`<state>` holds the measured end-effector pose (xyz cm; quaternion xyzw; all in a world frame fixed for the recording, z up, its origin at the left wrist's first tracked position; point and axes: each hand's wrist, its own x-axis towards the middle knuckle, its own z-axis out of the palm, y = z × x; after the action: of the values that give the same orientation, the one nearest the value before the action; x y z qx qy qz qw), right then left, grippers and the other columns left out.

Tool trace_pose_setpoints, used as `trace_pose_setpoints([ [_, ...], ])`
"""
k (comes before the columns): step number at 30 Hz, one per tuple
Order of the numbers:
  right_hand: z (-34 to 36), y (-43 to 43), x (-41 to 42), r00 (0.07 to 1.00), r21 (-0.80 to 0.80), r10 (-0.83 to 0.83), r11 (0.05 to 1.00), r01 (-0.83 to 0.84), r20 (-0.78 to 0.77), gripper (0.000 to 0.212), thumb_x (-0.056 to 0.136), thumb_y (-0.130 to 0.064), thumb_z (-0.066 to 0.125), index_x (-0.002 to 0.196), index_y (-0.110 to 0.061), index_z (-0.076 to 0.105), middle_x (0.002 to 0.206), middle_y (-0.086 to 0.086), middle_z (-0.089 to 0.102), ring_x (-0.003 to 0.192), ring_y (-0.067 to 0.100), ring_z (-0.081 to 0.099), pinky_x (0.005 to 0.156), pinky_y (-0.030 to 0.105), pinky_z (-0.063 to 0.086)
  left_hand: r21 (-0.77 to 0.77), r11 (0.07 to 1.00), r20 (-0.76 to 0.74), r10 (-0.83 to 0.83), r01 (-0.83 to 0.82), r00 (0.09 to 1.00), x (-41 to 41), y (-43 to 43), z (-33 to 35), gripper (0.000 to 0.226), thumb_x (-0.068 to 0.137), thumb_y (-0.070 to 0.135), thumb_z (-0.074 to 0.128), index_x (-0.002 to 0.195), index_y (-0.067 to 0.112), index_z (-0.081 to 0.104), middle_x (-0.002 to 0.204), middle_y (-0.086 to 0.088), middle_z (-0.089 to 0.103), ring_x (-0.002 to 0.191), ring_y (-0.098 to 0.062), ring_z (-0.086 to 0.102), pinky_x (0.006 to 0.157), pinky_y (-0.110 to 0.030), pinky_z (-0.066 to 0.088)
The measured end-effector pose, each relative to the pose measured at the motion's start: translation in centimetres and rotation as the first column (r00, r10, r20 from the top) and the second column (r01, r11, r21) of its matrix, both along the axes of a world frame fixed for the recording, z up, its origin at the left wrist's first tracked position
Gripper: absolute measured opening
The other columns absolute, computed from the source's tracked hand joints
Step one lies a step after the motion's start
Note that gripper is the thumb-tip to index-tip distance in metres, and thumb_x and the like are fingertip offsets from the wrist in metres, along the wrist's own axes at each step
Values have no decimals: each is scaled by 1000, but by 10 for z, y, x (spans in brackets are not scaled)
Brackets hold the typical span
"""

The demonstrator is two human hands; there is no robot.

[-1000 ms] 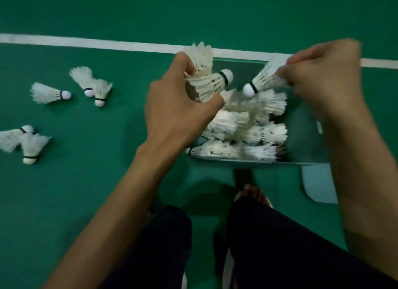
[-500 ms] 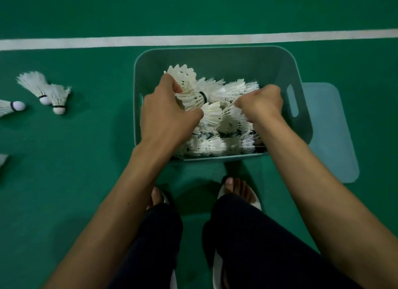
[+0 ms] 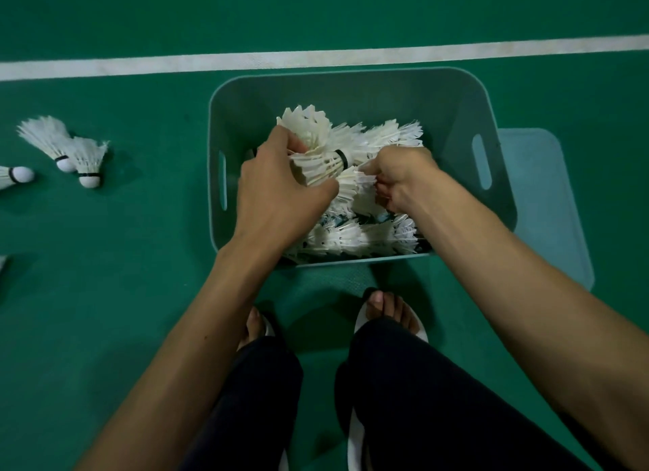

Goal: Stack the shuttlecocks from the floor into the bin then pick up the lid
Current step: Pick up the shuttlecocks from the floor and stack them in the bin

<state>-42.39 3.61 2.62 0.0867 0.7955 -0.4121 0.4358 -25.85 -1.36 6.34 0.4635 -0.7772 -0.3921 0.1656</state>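
A grey-green bin point(image 3: 351, 84) stands on the green floor, holding several white shuttlecocks point(image 3: 354, 237) laid in rows. My left hand point(image 3: 277, 203) is inside the bin, closed around two nested shuttlecocks point(image 3: 318, 165) with a black band at the cork. My right hand point(image 3: 404, 175) is beside it in the bin, fingers curled on the feathers of a shuttlecock point(image 3: 354, 189) in the pile. The flat lid point(image 3: 548, 203) lies on the floor, partly under the bin's right side. Three loose shuttlecocks lie at left: a touching pair point(image 3: 89, 161) point(image 3: 49, 138) and one point(image 3: 14, 175) cut by the frame edge.
A white court line point(image 3: 316, 57) runs across the floor behind the bin. My feet in white sandals point(image 3: 389, 309) and dark trousers point(image 3: 421, 400) are just in front of the bin. A sliver of another white object point(image 3: 2, 261) shows at the left edge.
Both hands came down from above the bin's rim into the bin with their shuttlecocks. The view shifted, so the bin is now centred and fully visible.
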Motion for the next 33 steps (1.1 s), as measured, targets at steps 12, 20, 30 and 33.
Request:
trace_pose_setpoints([
  [12, 45, 39, 0, 675, 246, 422, 906, -345, -605, 10, 81, -7, 66, 89, -11, 70, 85, 0, 70, 79, 15, 68, 73, 28, 57, 8, 996, -41, -89, 89, 995, 10, -3, 5, 32, 72, 29, 81, 96, 21, 62, 77, 6, 70, 68, -15, 65, 61, -31, 52],
  [20, 70, 43, 1, 278, 80, 681, 444, -893, -677, 31, 89, -12, 75, 114, -30, 74, 141, -6, 51, 119, 10, 57, 98, 34, 53, 72, 931, 25, -361, 359, 932, 6, -6, 15, 32, 71, 32, 80, 95, 20, 63, 70, 4, 66, 58, -6, 56, 58, -30, 48],
  [30, 76, 53, -11, 298, 348, 484, 844, -409, -823, 17, 85, -26, 75, 99, -20, 82, 99, 7, 78, 96, 27, 71, 91, 40, 57, 55, 979, 6, -196, 195, 981, 14, -10, 12, 45, 78, 37, 84, 112, 19, 62, 79, 9, 69, 65, 1, 61, 57, -12, 43],
  [33, 66, 61, -11, 396, 501, 558, 830, -245, -730, 21, 83, -24, 70, 101, -17, 79, 103, 16, 75, 99, 39, 68, 85, 41, 56, 46, 992, -2, -121, 121, 993, 15, -10, 11, 28, 73, 39, 86, 87, 22, 70, 69, 14, 69, 57, 5, 59, 53, -11, 39],
])
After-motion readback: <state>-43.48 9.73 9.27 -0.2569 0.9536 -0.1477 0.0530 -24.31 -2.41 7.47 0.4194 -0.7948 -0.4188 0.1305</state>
